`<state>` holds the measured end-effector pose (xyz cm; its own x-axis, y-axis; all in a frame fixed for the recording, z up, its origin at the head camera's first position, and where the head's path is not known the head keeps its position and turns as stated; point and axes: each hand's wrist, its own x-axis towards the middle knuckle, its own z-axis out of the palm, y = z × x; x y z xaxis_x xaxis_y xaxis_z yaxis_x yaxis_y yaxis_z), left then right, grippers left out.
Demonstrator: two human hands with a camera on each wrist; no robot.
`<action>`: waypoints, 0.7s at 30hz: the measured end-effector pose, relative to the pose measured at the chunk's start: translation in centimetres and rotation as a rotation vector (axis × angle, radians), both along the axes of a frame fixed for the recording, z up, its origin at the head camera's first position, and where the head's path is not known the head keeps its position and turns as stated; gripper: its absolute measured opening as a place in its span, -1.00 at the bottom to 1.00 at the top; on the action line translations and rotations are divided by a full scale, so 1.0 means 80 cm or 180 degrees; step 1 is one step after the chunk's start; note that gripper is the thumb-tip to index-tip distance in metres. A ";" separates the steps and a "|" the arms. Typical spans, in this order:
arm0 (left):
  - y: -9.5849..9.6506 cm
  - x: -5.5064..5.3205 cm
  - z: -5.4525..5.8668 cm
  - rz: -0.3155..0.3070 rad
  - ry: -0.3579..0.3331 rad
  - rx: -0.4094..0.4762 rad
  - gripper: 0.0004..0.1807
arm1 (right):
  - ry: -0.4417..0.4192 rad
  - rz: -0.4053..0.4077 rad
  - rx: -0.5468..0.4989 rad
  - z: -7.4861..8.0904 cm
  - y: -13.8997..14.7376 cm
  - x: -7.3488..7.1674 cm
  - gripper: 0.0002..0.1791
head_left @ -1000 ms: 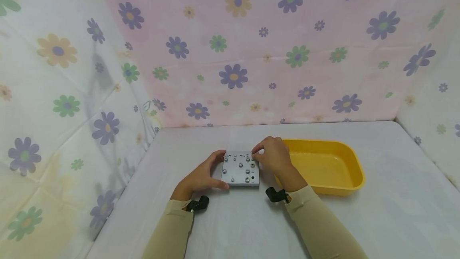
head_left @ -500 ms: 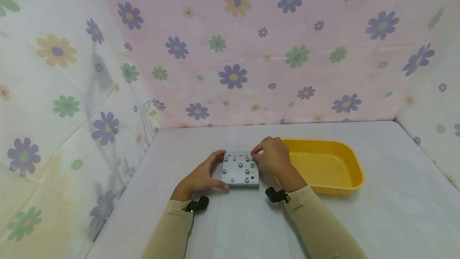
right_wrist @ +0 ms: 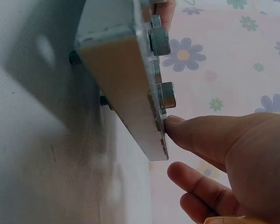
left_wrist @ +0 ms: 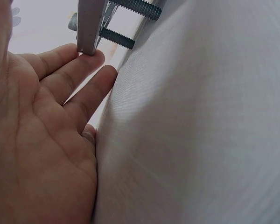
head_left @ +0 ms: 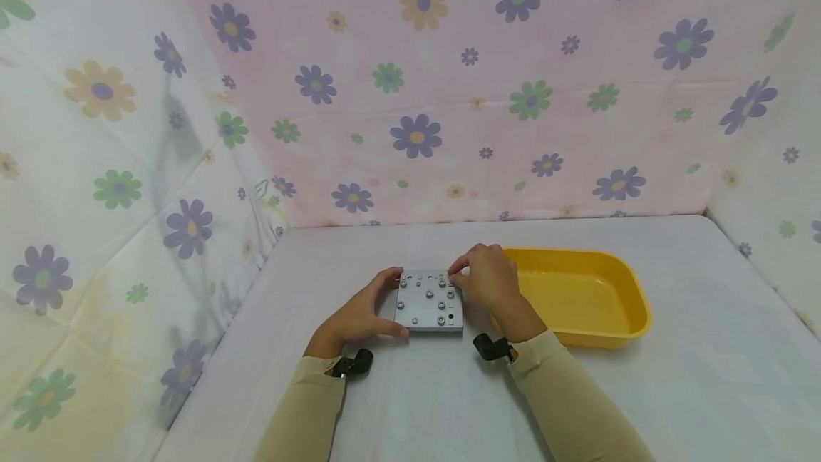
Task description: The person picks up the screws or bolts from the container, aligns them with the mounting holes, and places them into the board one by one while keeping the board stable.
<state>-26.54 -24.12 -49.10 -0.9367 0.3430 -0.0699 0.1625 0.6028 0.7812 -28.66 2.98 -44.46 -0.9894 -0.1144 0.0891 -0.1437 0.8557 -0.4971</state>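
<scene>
A square silver metal plate (head_left: pixel 420 307) sits at mid-table, with several socket-head screws (head_left: pixel 430 294) standing in its face. My left hand (head_left: pixel 359 312) grips its left side, thumb at the front corner and fingers at the back. Threaded screw shafts (left_wrist: pixel 117 38) stick out beneath the plate in the left wrist view. My right hand (head_left: pixel 490 282) is at the back right corner, thumb and forefinger together on a small screw (right_wrist: pixel 164 116), mostly hidden by the thumb. Beside that thumb, a larger screw head (right_wrist: pixel 168 95) stands proud of the plate.
A yellow tray (head_left: pixel 593 339) stands right of the plate, close behind my right wrist. White cloth (head_left: pixel 410 405) covers the table. Flower-patterned curtains (head_left: pixel 359 91) close off the back and both sides. Black wrist cameras (head_left: pixel 490 348) sit on both cuffs.
</scene>
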 end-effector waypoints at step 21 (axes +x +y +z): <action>0.000 0.001 0.002 -0.0068 -0.0009 0.0080 0.36 | -0.0034 0.0094 -0.0079 0.001 0.005 0.000 -0.90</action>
<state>-26.49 -24.12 -48.94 -0.9289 0.3647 -0.0637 0.1729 0.5794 0.7965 -28.64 3.39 -44.40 -0.9866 -0.1414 0.0816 -0.1632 0.8386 -0.5198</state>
